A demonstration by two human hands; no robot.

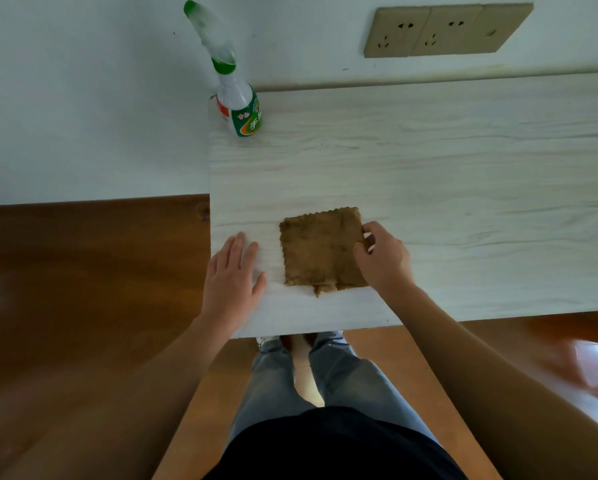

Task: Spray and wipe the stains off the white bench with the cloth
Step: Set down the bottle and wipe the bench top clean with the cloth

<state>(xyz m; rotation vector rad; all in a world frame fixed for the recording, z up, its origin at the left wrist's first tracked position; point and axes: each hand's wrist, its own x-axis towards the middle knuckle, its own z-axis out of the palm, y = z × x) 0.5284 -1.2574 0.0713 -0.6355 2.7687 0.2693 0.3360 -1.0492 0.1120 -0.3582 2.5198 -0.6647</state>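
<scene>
Brown cloth lies flat (folded square) on white bench, near front edge. Right hand pinches cloth's right edge — fingers curled. Left hand rests flat on bench just left of cloth, fingers straight, grasping nothing. Spray bottle stands upright at far left corner — by wall.

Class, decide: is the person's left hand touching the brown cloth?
Apart. The head view shows bare bench between the left hand and the cloth; only the right hand grips it.
</scene>
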